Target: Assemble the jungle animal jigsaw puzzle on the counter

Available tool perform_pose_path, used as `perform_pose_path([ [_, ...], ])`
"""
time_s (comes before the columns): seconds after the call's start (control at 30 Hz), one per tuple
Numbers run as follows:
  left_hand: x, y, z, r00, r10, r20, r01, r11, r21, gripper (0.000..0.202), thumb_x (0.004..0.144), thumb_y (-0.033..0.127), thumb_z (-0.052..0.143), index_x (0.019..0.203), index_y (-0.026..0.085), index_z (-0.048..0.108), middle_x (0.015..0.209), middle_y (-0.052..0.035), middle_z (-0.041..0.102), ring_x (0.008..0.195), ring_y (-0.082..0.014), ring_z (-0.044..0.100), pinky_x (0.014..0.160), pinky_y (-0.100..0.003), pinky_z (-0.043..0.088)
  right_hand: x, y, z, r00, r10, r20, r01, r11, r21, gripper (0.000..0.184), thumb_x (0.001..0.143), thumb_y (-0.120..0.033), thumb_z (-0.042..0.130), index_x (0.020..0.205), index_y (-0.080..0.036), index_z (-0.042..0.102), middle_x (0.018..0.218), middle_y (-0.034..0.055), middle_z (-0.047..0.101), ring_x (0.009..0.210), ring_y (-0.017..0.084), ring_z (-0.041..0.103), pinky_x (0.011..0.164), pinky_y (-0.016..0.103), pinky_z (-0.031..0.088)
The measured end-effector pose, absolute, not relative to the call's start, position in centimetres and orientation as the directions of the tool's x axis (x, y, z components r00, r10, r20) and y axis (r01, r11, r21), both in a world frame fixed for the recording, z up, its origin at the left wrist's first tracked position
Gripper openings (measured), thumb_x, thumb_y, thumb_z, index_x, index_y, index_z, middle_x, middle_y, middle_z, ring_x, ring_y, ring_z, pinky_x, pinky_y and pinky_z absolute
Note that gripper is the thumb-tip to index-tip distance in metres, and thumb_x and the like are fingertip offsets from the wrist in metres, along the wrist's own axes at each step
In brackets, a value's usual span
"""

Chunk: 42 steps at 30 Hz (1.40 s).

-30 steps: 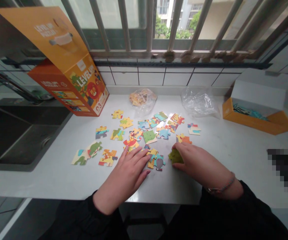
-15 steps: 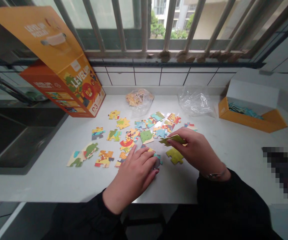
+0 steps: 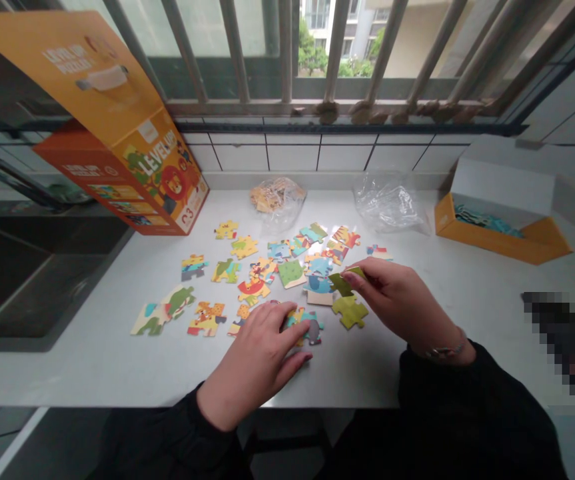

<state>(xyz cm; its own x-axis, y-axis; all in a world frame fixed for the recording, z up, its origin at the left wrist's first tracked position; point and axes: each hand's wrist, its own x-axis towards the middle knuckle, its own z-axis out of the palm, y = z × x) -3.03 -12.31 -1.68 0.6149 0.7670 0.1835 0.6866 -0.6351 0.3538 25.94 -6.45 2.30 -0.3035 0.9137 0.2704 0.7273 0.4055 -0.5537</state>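
Several colourful jigsaw pieces (image 3: pixel 287 263) lie scattered on a white counter (image 3: pixel 92 360). My right hand (image 3: pixel 402 297) pinches a green puzzle piece (image 3: pixel 343 280) just above the counter, beside another green piece (image 3: pixel 350 311) that lies flat. My left hand (image 3: pixel 257 357) rests palm down, its fingers closed lightly on a joined cluster of pieces (image 3: pixel 304 323) near the counter's front. A pair of joined pieces (image 3: pixel 162 310) sits further left.
An orange puzzle box (image 3: pixel 132 160) with its lid up stands at the back left, beside a dark sink (image 3: pixel 32 267). Two clear plastic bags (image 3: pixel 390 200) lie at the back. A yellow tray box (image 3: pixel 502 223) sits on the right. A blurred patch (image 3: pixel 567 347) covers the right edge.
My right hand lifted a green piece off the counter, leaving another green piece lying there, and moved it toward the scattered pieces. My left hand drew in over the joined cluster.
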Motion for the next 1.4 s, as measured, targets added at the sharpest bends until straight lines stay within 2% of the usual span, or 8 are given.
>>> perform_pose_path([
  [0.17,-3.3,-12.3,-2.4,0.575,0.8,0.173,0.727,-0.596,0.342,0.041,0.105,0.036,0.072,0.143,0.022,0.067,0.148,-0.0161,0.068,0.135,-0.0375,0.063,0.117,-0.064,0.052,29.3,-7.3,2.6,-0.073,0.961,0.266,0.964,0.137,-0.229,0.028,0.108,-0.044,0.065,0.099,-0.024,0.082,0.097,0.0089,0.078,0.077,0.023,0.066,0.066,0.035,0.041],
  [0.23,-3.3,-12.1,-2.7,0.542,0.819,0.187,0.752,-0.573,0.325,0.039,0.106,0.036,0.07,0.142,0.021,0.067,0.146,-0.0162,0.069,0.134,-0.0377,0.064,0.115,-0.064,0.053,30.8,-7.7,2.0,0.029,0.978,0.207,0.994,-0.007,-0.106,0.027,0.107,-0.037,0.062,0.104,-0.023,0.085,0.101,0.0116,0.079,0.079,0.026,0.069,0.066,0.037,0.043],
  [0.3,-3.3,-11.9,-3.0,0.501,0.839,0.212,0.777,-0.544,0.315,0.035,0.108,0.035,0.066,0.14,0.02,0.068,0.144,-0.0165,0.071,0.132,-0.0374,0.065,0.113,-0.065,0.054,31.7,-8.2,1.3,0.023,0.992,0.122,0.998,-0.016,-0.052,0.028,0.104,-0.03,0.061,0.115,-0.022,0.085,0.106,0.0135,0.079,0.085,0.028,0.073,0.072,0.039,0.05],
  [0.5,-3.2,-11.8,-3.2,0.494,0.836,0.239,0.763,-0.548,0.342,0.033,0.109,0.031,0.063,0.14,0.02,0.069,0.143,-0.0158,0.071,0.133,-0.0361,0.065,0.119,-0.065,0.05,28.2,-10.2,1.6,-0.206,0.968,0.141,0.973,0.219,-0.078,0.036,0.1,-0.038,0.071,0.129,-0.018,0.076,0.134,0.0198,0.074,0.12,0.037,0.07,0.102,0.05,0.058],
  [0.7,-3.1,-11.8,-2.8,0.547,0.809,0.218,0.724,-0.587,0.361,0.034,0.109,0.028,0.063,0.141,0.03,0.073,0.148,-0.0131,0.067,0.139,-0.035,0.062,0.125,-0.069,0.044,23.7,-10.7,1.8,-0.232,0.967,-0.103,0.967,0.218,-0.131,0.021,0.095,-0.031,0.08,0.112,-0.02,0.073,0.114,0.013,0.075,0.102,0.031,0.073,0.087,0.044,0.06],
  [0.93,-3.1,-11.7,-3.1,0.525,0.822,0.218,0.751,-0.569,0.336,0.034,0.108,0.029,0.064,0.141,0.03,0.074,0.148,-0.0152,0.065,0.139,-0.037,0.061,0.121,-0.071,0.047,25.1,-12.5,0.5,-0.275,0.961,-0.011,0.961,0.275,-0.036,0.025,0.092,-0.005,0.062,0.106,-0.023,0.07,0.114,0.0141,0.074,0.1,0.031,0.071,0.081,0.043,0.059],
  [1.13,-3.0,-11.8,-3.8,0.487,0.84,0.239,0.775,-0.542,0.326,0.037,0.107,0.031,0.066,0.143,0.025,0.07,0.156,-0.0181,0.061,0.146,-0.0387,0.056,0.125,-0.072,0.044,23.6,-11.7,1.2,-0.241,0.964,0.111,0.967,0.248,-0.057,0.007,0.096,-0.022,0.072,0.103,-0.023,0.07,0.109,0.0147,0.074,0.099,0.032,0.069,0.083,0.046,0.059],
  [1.4,-3.0,-12.0,-4.7,0.439,0.864,0.246,0.813,-0.499,0.301,0.055,0.103,0.044,0.072,0.15,0.018,0.058,0.168,-0.0222,0.054,0.159,-0.043,0.048,0.13,-0.075,0.037,20.5,-5.2,3.4,-0.156,0.988,-0.001,0.976,0.154,-0.151,0.029,0.101,-0.038,0.075,0.119,-0.015,0.07,0.116,0.0178,0.078,0.104,0.033,0.075,0.085,0.043,0.056],
])
